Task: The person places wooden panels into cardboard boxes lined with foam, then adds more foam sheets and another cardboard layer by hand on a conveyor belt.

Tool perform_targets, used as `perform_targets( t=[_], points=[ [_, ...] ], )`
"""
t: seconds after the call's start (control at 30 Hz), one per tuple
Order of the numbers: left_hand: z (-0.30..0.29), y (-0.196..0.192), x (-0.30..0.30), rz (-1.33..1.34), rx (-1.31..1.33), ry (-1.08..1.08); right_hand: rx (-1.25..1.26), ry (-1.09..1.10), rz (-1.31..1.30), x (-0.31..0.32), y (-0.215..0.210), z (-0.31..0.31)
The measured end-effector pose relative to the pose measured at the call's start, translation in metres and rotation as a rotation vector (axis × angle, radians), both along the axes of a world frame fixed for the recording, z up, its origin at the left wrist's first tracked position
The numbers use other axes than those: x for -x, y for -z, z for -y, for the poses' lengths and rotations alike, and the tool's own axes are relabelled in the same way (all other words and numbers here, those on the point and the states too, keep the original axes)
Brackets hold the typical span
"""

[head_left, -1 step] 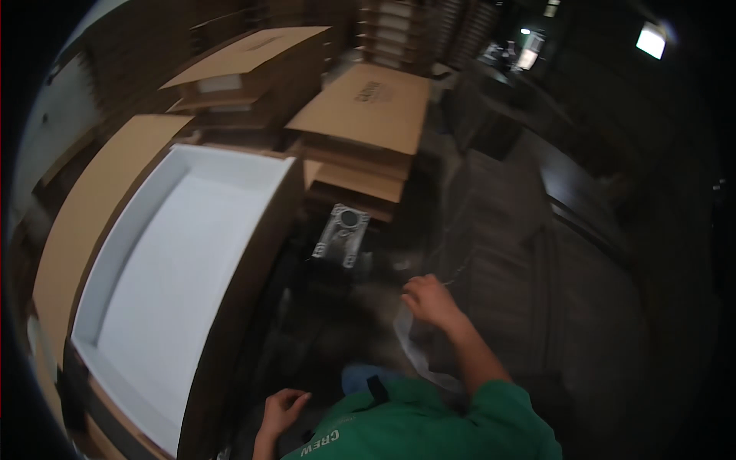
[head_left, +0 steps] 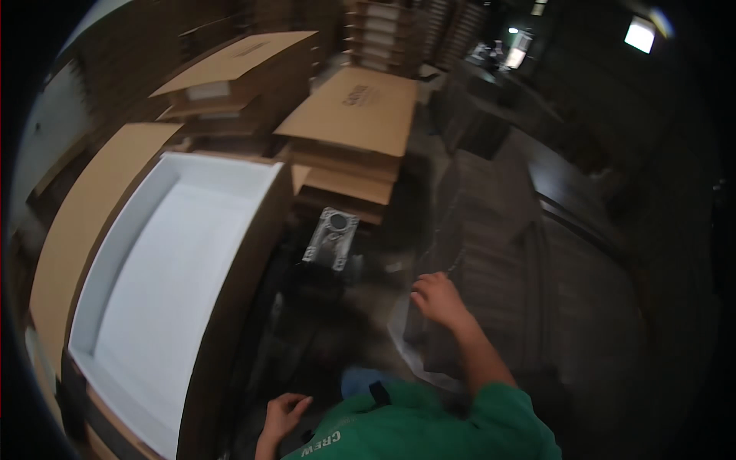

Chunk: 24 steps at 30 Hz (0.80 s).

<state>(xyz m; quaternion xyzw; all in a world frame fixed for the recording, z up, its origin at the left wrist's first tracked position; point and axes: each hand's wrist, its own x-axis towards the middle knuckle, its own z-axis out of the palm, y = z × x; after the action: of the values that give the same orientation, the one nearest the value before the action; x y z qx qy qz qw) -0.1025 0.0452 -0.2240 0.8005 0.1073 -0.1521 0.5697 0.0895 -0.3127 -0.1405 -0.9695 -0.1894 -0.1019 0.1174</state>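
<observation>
My right hand (head_left: 438, 297) is closed, its fingers curled at the near left edge of a long dark grey-brown piece (head_left: 498, 253) that looks like covered upholstery. Clear plastic sheet (head_left: 409, 354) runs along that piece's lower edge, up to the curled fingers. What exactly lies between the fingers is hard to see. Low in front of my green shirt, my left hand (head_left: 285, 415) holds nothing; its fingers are loosely bent, with the thumb side apart. It is nearest to the dark side of a long tray-like piece with a white inside (head_left: 165, 291).
A cardboard panel (head_left: 84, 245) stands along the far left. Stacked cardboard boxes (head_left: 349, 111) and another carton stack (head_left: 238, 65) rise ahead. A small silver-edged package with a dark disc (head_left: 331, 239) lies before them. More dark covered pieces (head_left: 475, 123) stand ahead right.
My right hand has shifted slightly right, closer against the dark piece, and the plastic has moved with it. The left hand stays nearly in place. The whole view has swung slightly.
</observation>
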Motion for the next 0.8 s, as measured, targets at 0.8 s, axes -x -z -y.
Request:
perform_targets(
  t=[0.8],
  points=[
    [0.216, -0.023, -0.15, 0.017, -0.194, 0.644, 0.243, 2.031, 0.277, 0.292, 0.02, 0.345]
  ],
)
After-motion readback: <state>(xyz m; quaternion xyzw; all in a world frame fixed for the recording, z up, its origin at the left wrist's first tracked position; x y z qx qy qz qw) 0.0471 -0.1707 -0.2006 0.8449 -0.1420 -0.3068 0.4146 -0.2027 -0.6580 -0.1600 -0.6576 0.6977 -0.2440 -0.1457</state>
